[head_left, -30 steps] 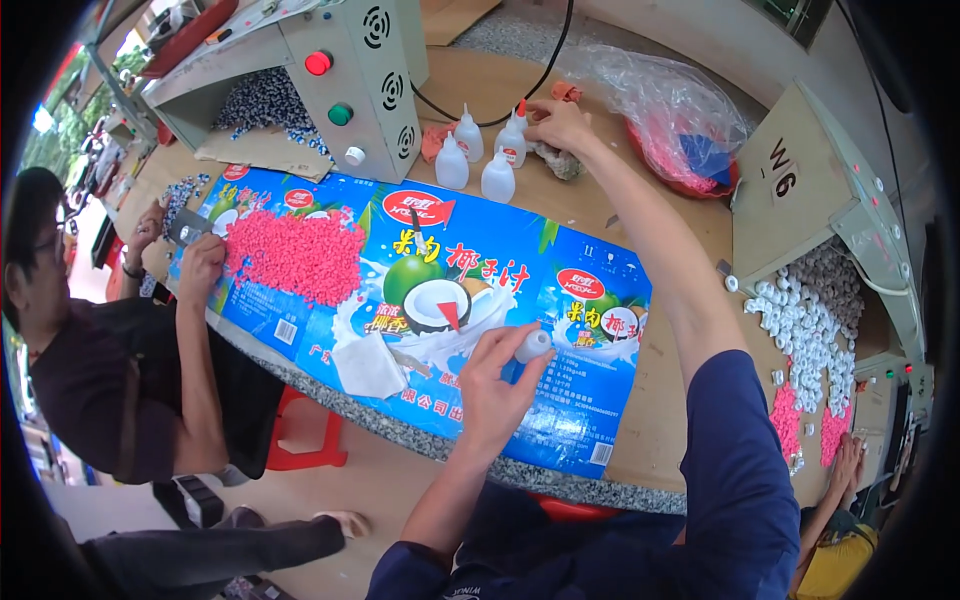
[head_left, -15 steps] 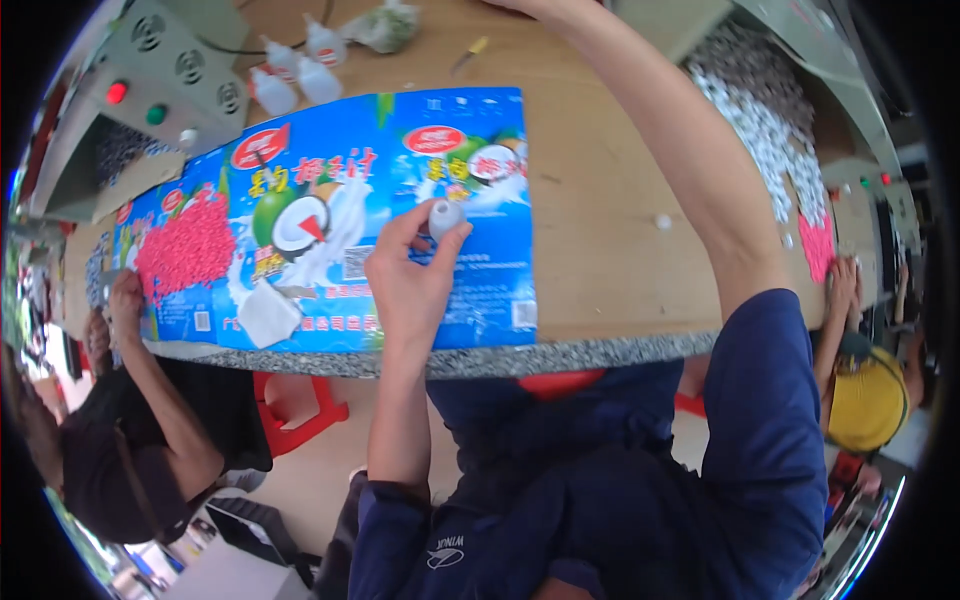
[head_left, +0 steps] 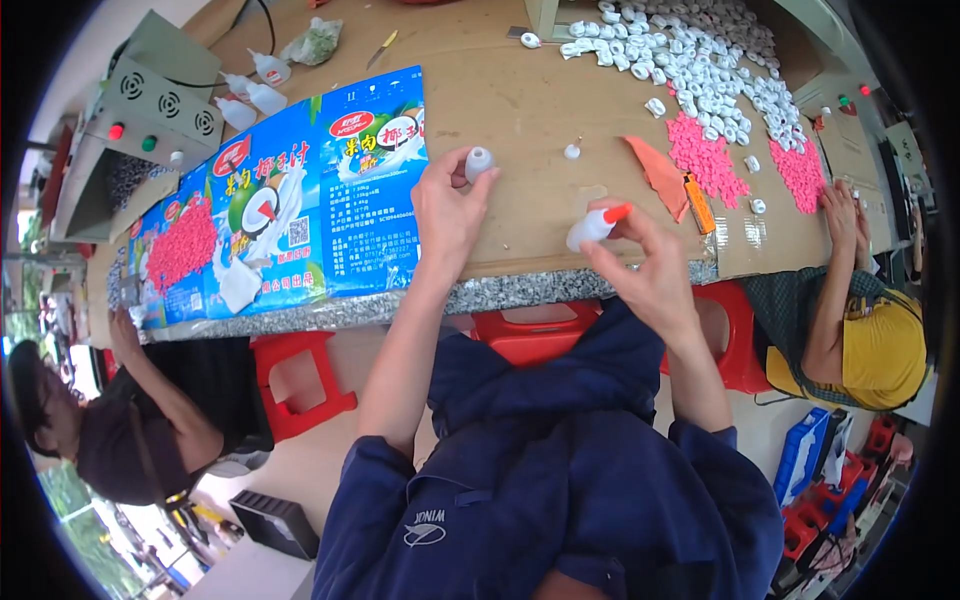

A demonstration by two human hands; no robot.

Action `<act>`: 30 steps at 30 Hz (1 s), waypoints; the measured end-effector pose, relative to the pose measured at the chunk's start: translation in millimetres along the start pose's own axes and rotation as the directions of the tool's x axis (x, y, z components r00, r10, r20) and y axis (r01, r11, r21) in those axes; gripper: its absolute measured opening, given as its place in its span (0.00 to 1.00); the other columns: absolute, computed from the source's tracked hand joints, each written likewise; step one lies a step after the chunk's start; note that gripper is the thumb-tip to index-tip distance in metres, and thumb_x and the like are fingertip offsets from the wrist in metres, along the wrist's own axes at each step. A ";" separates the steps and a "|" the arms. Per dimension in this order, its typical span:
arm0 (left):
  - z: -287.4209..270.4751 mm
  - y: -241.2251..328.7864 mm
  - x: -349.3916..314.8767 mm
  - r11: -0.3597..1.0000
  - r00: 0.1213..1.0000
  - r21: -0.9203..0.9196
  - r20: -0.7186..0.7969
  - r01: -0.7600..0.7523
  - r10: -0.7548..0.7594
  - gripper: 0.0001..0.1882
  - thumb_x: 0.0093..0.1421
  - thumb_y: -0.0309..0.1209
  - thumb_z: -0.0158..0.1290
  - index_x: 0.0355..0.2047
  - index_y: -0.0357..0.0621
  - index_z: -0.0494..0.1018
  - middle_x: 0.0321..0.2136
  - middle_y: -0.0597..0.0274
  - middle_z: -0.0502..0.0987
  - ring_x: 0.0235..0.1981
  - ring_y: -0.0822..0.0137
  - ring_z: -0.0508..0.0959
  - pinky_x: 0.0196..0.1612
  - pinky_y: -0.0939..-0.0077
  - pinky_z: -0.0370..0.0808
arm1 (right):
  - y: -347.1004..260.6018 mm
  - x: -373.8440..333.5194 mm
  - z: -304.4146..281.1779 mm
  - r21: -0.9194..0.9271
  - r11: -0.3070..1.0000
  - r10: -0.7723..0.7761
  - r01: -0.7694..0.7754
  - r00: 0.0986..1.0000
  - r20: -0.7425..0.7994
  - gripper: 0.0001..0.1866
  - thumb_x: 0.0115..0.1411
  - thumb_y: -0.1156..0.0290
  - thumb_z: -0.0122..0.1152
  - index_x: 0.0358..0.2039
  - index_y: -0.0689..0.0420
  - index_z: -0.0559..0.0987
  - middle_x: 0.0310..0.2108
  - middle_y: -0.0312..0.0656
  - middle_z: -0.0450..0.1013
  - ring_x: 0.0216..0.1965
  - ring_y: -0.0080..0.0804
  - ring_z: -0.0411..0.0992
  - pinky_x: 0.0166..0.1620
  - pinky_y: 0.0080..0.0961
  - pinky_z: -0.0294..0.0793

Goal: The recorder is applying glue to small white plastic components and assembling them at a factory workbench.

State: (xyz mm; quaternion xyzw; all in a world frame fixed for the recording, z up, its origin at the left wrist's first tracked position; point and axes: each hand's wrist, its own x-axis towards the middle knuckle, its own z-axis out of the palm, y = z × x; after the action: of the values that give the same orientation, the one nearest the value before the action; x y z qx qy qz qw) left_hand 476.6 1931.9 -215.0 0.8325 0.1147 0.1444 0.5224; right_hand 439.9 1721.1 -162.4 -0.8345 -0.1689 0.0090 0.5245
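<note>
1. Left hand (head_left: 447,210): grip pinching open-mouthed bottle (head_left: 480,164) by its sides, likely leaving mouth clear.
2. Right hand (head_left: 658,278): grip grasping red-tipped bottle (head_left: 590,231), tilted, likely steadied between thumb and fingers.
3. Both bottles over table (head_left: 510,105).

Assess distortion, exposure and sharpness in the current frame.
Head view: black fisheye borders fill the corners, and the far edge of the blue printed cardboard sheet bows; head view: daylight at lower left looks washed out; head view: the white plastic bottle with an orange-red tip in the right hand shows no obvious motion blur, while the sheet's smallest print looks soft.
</note>
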 end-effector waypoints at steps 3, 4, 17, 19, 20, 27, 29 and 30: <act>2.2 0.8 -0.8 1.000 1.000 0.008 0.009 -0.002 0.002 0.18 0.45 0.26 0.61 0.38 0.35 0.73 0.30 0.54 0.77 0.29 0.67 0.77 0.34 0.77 0.74 | 12.4 -12.5 4.3 0.119 0.991 0.061 -0.066 0.997 0.043 0.15 0.51 0.77 0.60 0.41 0.63 0.72 0.32 0.38 0.73 0.36 0.23 0.72 0.42 0.20 0.70; 2.3 -0.2 -1.5 1.000 1.000 0.012 0.012 -0.001 0.001 0.18 0.45 0.26 0.61 0.38 0.35 0.73 0.30 0.54 0.77 0.29 0.67 0.77 0.34 0.77 0.74 | 15.6 -13.2 5.8 0.123 0.990 0.064 -0.068 0.997 0.042 0.15 0.51 0.77 0.60 0.41 0.63 0.72 0.32 0.38 0.73 0.36 0.23 0.72 0.42 0.20 0.70; -27.5 55.5 -84.4 0.948 0.909 -0.292 0.348 -0.128 0.230 0.08 0.52 0.23 0.56 0.34 0.37 0.76 0.34 0.61 0.76 0.41 0.67 0.70 0.40 0.76 0.67 | -1.8 -19.9 28.1 0.078 0.976 -0.213 0.203 0.967 0.143 0.19 0.46 0.76 0.62 0.41 0.62 0.73 0.32 0.43 0.71 0.31 0.35 0.70 0.35 0.24 0.70; -31.7 52.6 -89.9 0.937 0.925 -0.328 0.306 -0.119 0.224 0.07 0.52 0.22 0.56 0.32 0.37 0.77 0.33 0.61 0.76 0.42 0.66 0.69 0.42 0.75 0.67 | -4.7 -25.2 26.7 0.102 0.972 -0.227 0.210 0.952 0.205 0.21 0.44 0.77 0.64 0.42 0.62 0.74 0.30 0.45 0.71 0.30 0.37 0.69 0.34 0.26 0.69; -33.5 51.7 -93.0 0.923 0.936 -0.366 0.272 -0.115 0.224 0.05 0.52 0.22 0.56 0.31 0.36 0.77 0.31 0.61 0.76 0.43 0.65 0.69 0.43 0.73 0.66 | -4.0 -26.6 27.9 0.109 0.971 -0.233 0.214 0.948 0.217 0.21 0.44 0.77 0.64 0.42 0.62 0.74 0.30 0.45 0.71 0.30 0.37 0.69 0.34 0.26 0.69; -30.5 53.5 -92.9 0.893 0.990 -0.430 -0.007 -0.131 0.142 0.06 0.49 0.22 0.58 0.30 0.36 0.77 0.28 0.63 0.77 0.38 0.67 0.71 0.41 0.76 0.68 | -10.1 -18.0 50.2 -0.014 0.939 -0.344 0.344 0.939 0.006 0.18 0.41 0.76 0.67 0.36 0.62 0.75 0.27 0.44 0.72 0.29 0.40 0.69 0.32 0.29 0.69; -31.1 48.6 -89.7 0.872 0.993 -0.476 -0.040 -0.113 0.107 0.07 0.49 0.22 0.58 0.30 0.35 0.77 0.28 0.63 0.76 0.38 0.68 0.71 0.42 0.77 0.68 | -10.5 -13.3 55.0 -0.012 0.937 -0.350 0.350 0.937 -0.004 0.20 0.40 0.78 0.67 0.38 0.61 0.75 0.28 0.45 0.72 0.29 0.39 0.69 0.32 0.28 0.69; -31.8 45.9 -87.9 0.867 0.996 -0.489 -0.051 -0.092 0.077 0.07 0.50 0.23 0.57 0.31 0.35 0.77 0.29 0.62 0.76 0.38 0.68 0.71 0.42 0.77 0.68 | -9.6 -9.9 58.8 -0.077 0.927 -0.369 0.366 0.929 -0.018 0.19 0.40 0.77 0.67 0.37 0.62 0.75 0.28 0.45 0.72 0.30 0.39 0.69 0.32 0.28 0.69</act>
State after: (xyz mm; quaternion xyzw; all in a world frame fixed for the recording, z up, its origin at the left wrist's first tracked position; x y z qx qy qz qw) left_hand 385.1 1908.8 -171.0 0.6745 0.0456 0.2041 0.7081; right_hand 416.6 1773.2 -182.0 -0.8065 -0.3138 -0.1089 0.4891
